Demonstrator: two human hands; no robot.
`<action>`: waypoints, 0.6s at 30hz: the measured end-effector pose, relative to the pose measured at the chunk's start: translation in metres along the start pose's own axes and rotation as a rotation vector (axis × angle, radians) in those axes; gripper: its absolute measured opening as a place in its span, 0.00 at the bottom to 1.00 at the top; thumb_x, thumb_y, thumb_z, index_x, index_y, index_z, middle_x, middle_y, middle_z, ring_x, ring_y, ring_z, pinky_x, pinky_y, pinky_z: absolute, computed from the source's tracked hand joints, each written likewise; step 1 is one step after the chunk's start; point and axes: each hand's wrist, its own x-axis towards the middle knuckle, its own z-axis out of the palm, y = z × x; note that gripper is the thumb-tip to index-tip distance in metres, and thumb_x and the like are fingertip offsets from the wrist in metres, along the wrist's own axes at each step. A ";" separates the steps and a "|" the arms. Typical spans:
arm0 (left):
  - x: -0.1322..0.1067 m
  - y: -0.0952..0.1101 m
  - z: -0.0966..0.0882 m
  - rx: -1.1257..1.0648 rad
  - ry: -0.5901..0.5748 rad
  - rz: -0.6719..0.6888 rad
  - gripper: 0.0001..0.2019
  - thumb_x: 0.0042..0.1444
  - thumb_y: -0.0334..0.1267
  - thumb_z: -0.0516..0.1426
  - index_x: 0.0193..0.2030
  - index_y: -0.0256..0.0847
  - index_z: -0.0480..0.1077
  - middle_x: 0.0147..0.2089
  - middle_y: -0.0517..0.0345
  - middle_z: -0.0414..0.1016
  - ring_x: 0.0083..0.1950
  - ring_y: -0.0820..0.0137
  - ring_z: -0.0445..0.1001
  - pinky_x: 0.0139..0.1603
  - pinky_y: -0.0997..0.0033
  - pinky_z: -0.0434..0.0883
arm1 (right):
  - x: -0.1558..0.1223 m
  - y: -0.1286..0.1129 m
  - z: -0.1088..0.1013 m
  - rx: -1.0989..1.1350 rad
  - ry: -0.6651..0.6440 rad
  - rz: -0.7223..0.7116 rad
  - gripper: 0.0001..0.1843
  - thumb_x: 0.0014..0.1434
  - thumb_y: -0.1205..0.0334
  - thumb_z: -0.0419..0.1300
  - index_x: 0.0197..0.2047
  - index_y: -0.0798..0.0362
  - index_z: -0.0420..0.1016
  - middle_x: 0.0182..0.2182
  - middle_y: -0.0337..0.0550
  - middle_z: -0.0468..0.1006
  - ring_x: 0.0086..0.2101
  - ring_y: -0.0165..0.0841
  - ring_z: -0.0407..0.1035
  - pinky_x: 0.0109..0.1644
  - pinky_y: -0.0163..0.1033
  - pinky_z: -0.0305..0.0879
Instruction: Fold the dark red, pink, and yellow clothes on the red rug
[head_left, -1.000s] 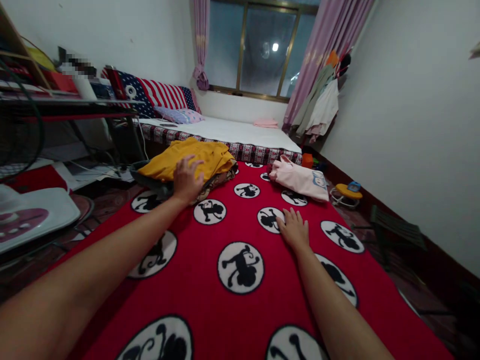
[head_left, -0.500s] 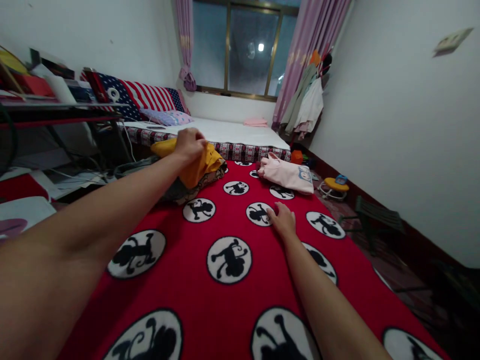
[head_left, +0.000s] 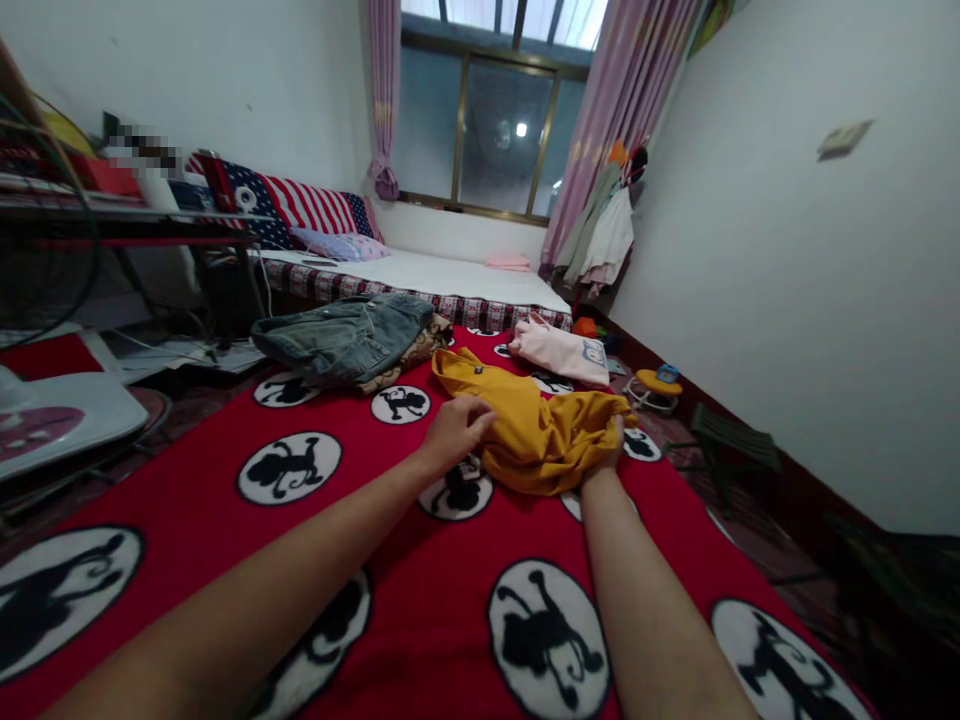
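A crumpled yellow garment (head_left: 536, 425) lies in the middle of a red blanket (head_left: 390, 560) printed with black figures in white circles. My left hand (head_left: 456, 432) is closed on the garment's left edge. My right hand (head_left: 606, 455) grips its right side, with the fingers mostly hidden under the cloth. Further back on the left sits a pile of folded clothes topped by denim jeans (head_left: 345, 335). A folded pink garment (head_left: 561, 350) lies at the blanket's far end, apart from both hands.
Beyond the blanket stands a bed (head_left: 427, 272) with a white sheet and pillows, below a window (head_left: 487, 130) with pink curtains. At left are a cluttered shelf (head_left: 112, 200) and a white appliance (head_left: 60, 420). Clothes (head_left: 604, 235) hang in the far right corner; a small yellow stool (head_left: 658, 385) stands on the floor.
My left hand lifted the yellow garment off the clothes pile and carried it right and toward me onto the blanket. My right hand, flat before, now grips it. The jeans are uncovered.
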 end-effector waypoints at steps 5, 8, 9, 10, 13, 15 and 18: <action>0.017 -0.009 0.015 0.046 0.217 -0.053 0.28 0.55 0.47 0.60 0.61 0.40 0.65 0.58 0.45 0.68 0.58 0.57 0.67 0.60 0.56 0.65 | 0.000 0.006 0.016 -0.038 0.060 0.002 0.24 0.48 0.48 0.63 0.48 0.46 0.70 0.40 0.38 0.78 0.39 0.35 0.75 0.45 0.44 0.72; 0.011 -0.020 0.026 0.092 0.045 -0.082 0.28 0.50 0.51 0.63 0.57 0.42 0.69 0.50 0.49 0.73 0.51 0.57 0.72 0.54 0.57 0.68 | 0.007 0.011 0.013 -0.164 0.089 -0.015 0.29 0.41 0.48 0.68 0.46 0.50 0.68 0.37 0.39 0.78 0.36 0.34 0.74 0.42 0.41 0.72; 0.010 -0.024 0.027 0.082 0.007 -0.104 0.24 0.50 0.49 0.63 0.53 0.42 0.72 0.46 0.51 0.75 0.48 0.58 0.73 0.52 0.59 0.69 | 0.010 0.012 0.011 -0.205 0.099 -0.013 0.30 0.40 0.48 0.69 0.44 0.51 0.68 0.36 0.39 0.78 0.35 0.34 0.74 0.41 0.41 0.71; 0.010 -0.028 0.026 0.049 -0.009 -0.128 0.19 0.50 0.47 0.62 0.48 0.41 0.74 0.42 0.53 0.76 0.44 0.60 0.74 0.48 0.62 0.70 | 0.012 0.014 0.009 -0.247 0.111 -0.013 0.31 0.39 0.47 0.69 0.44 0.52 0.67 0.35 0.39 0.77 0.34 0.34 0.73 0.40 0.40 0.71; 0.016 -0.044 0.013 -0.106 0.134 -0.218 0.10 0.52 0.43 0.59 0.37 0.39 0.73 0.35 0.56 0.76 0.38 0.65 0.74 0.42 0.68 0.71 | 0.013 0.012 0.005 -0.350 0.185 -0.044 0.29 0.45 0.42 0.63 0.44 0.52 0.65 0.36 0.41 0.75 0.35 0.34 0.73 0.40 0.40 0.70; 0.022 -0.058 -0.003 -0.177 0.399 -0.311 0.09 0.55 0.43 0.56 0.37 0.39 0.70 0.36 0.55 0.76 0.39 0.66 0.74 0.43 0.69 0.70 | 0.011 0.006 0.005 -0.444 0.291 -0.109 0.26 0.54 0.38 0.53 0.45 0.51 0.64 0.40 0.44 0.74 0.37 0.35 0.72 0.42 0.41 0.70; 0.024 -0.081 -0.029 -0.221 0.798 -0.557 0.10 0.57 0.42 0.53 0.42 0.40 0.67 0.43 0.52 0.75 0.45 0.66 0.74 0.46 0.70 0.70 | 0.005 -0.008 0.007 -0.573 0.397 -0.249 0.26 0.62 0.40 0.40 0.47 0.51 0.65 0.45 0.50 0.72 0.44 0.37 0.71 0.47 0.43 0.69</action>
